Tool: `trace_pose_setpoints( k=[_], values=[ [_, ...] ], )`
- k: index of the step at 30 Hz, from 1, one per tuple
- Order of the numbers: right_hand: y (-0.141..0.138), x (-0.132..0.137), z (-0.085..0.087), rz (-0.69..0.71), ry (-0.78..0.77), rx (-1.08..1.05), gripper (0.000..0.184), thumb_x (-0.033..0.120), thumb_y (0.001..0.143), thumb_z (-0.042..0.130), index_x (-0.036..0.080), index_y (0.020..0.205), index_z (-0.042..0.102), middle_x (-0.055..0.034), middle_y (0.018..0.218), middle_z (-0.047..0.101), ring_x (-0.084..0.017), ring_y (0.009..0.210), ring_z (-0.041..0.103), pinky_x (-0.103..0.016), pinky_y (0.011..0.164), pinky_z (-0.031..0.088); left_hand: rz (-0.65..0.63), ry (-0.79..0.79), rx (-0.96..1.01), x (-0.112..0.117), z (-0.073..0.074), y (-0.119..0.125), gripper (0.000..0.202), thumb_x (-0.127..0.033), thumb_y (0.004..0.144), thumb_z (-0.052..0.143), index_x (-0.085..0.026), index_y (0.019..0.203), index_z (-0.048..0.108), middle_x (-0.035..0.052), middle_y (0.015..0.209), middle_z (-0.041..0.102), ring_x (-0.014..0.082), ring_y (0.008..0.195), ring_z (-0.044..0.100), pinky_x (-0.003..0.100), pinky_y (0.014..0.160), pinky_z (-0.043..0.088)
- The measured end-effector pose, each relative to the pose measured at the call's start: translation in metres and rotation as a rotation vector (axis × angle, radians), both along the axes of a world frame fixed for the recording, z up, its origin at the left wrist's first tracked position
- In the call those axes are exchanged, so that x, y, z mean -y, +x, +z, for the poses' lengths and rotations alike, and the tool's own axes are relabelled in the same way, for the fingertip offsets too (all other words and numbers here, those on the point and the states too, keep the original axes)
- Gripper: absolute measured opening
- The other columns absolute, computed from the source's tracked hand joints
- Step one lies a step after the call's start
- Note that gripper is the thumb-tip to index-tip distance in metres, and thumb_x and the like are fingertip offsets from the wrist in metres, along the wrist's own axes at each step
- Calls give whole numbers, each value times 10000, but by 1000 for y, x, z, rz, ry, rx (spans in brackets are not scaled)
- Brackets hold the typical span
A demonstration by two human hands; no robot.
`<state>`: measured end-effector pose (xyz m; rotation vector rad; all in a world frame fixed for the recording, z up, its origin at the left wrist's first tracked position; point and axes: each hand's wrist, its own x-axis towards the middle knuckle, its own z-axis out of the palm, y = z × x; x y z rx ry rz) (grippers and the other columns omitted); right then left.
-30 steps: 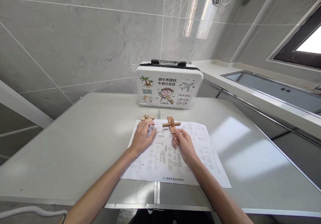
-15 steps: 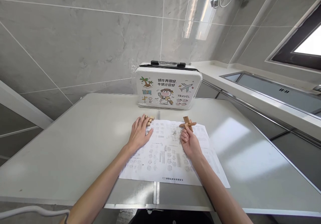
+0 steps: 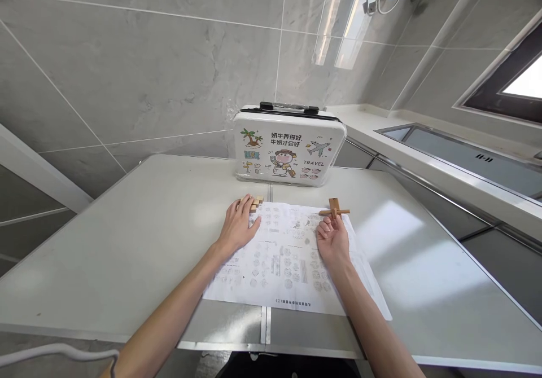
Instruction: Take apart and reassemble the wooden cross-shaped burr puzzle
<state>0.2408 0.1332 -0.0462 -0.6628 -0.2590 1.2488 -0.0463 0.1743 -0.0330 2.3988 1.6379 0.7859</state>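
Note:
A cross-shaped wooden burr puzzle (image 3: 334, 205) is pinched in the fingertips of my right hand (image 3: 334, 242), above the far right part of a printed sheet (image 3: 271, 285). My right palm faces up and the other fingers are curled in. At the sheet's far left corner lies a small cluster of notched wooden pieces (image 3: 256, 203). My left hand (image 3: 237, 225) rests with outstretched fingers at these pieces, its thumb apart on the paper. The fingers partly cover the cluster. Rows of small diagrams and print cover the sheet.
A white cartoon case (image 3: 290, 149) in clear wrap stands upright behind the sheet, against the tiled wall (image 3: 169, 73). The folding table (image 3: 127, 242) has a centre seam. On the right is a counter with a sink (image 3: 466, 146). A white cable (image 3: 55, 351) hangs at lower left.
My right hand has moved a little to the right and turned its palm up, rotating the wooden puzzle with it. My left hand stays at the loose pieces. The view has shifted slightly.

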Motion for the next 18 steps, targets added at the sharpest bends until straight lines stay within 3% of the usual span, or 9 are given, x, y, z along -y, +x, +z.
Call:
trace_pose_setpoints(
  k=[8,14,18],
  values=[
    [-7,4,10,27,-70,-42,254,391,857,738,236,890,539,50,716,515,-68,484,427,-203,385,408,-46,34,10,-6,4,-1,616,-420,985,567,-185,1533,410,147,1587,473,364,1556,310,581,1266,301],
    [-10,6,17,48,-121,-103,214,304,815,747,218,873,560,65,713,507,-50,486,414,-174,396,401,-64,1,-1,-6,8,-3,558,-423,996,544,-230,1507,430,128,1571,458,326,1473,429,529,1232,385],
    [-11,6,19,70,-117,-94,198,276,813,748,225,860,562,71,694,498,-57,479,397,-173,383,396,-67,-9,1,-5,8,-4,566,-433,1000,534,-245,1521,416,125,1611,416,334,1502,386,541,1230,374]
  ],
)
